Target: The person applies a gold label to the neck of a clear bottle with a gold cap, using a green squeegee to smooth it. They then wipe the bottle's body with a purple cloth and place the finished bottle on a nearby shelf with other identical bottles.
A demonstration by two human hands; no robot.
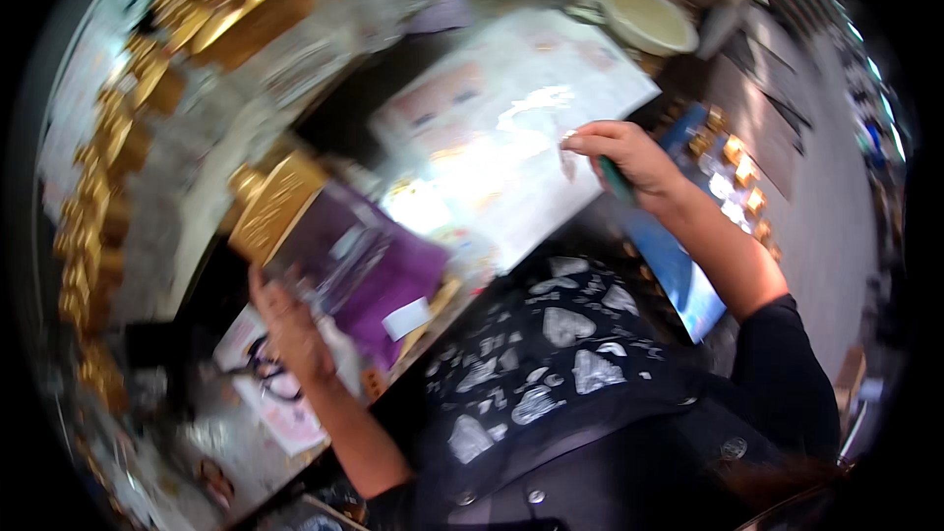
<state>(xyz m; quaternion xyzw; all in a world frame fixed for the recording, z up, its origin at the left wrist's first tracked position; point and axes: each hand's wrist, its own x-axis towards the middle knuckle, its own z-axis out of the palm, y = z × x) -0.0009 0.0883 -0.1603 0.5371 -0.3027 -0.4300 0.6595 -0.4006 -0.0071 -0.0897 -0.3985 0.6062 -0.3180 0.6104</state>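
My right hand is closed round a slim tool with a green handle. Its pale, thin end points past my fingers, over a white printed sheet, but blur hides what kind of tool it is. My left hand lies with its fingers stretched out, close beside a gold bottle-shaped piece with a capped neck. Whether the fingertips touch that piece I cannot tell. Next to it, purple cloth or wrapping with a small white slip spreads across the table.
Several gold capped pieces line the far and left edges. A cream bowl stands at the back right. Beside my right forearm, a blue sheet or tray lies near more small gold pieces. Printed papers are at lower left.
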